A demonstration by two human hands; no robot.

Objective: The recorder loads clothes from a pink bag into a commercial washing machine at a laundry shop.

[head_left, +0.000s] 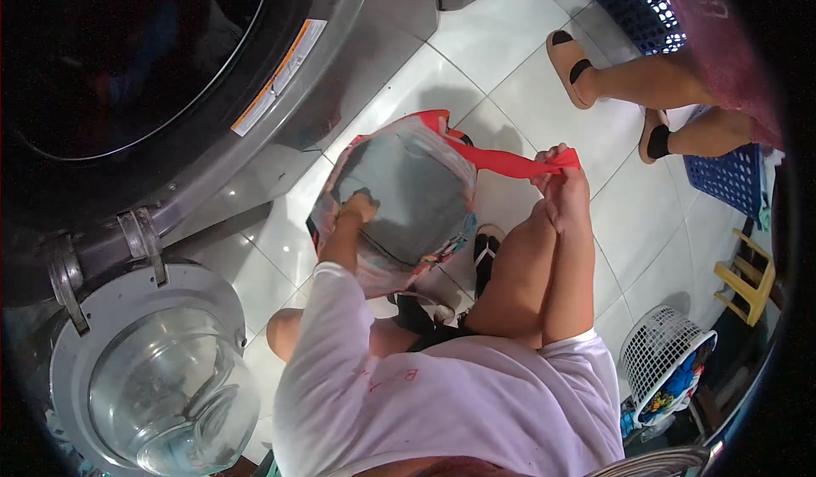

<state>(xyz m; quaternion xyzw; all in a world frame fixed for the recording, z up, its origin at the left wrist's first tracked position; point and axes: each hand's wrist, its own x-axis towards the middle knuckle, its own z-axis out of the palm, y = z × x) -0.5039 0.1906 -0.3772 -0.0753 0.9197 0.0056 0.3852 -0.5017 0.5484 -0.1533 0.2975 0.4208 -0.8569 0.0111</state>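
Observation:
A large laundry bag (466,209) with a grey lining, a patterned outside and a red rim stands with its mouth up on the floor before me. My left hand (360,207) reaches down inside it, fingers closed near a small dark grey bit that I cannot make out. To the right of the bag, my right hand (561,186) grips the bag's red strap (506,163), pulled out taut from the rim. The strap's end shows above my fingers.
At the left stands a grey front-loading washer (340,60), its round glass door (166,383) swung open. Another person's legs (646,86) are at the upper right, beside blue baskets (642,5). A white basket of clothes (663,345) and a yellow stool (748,277) are at the right.

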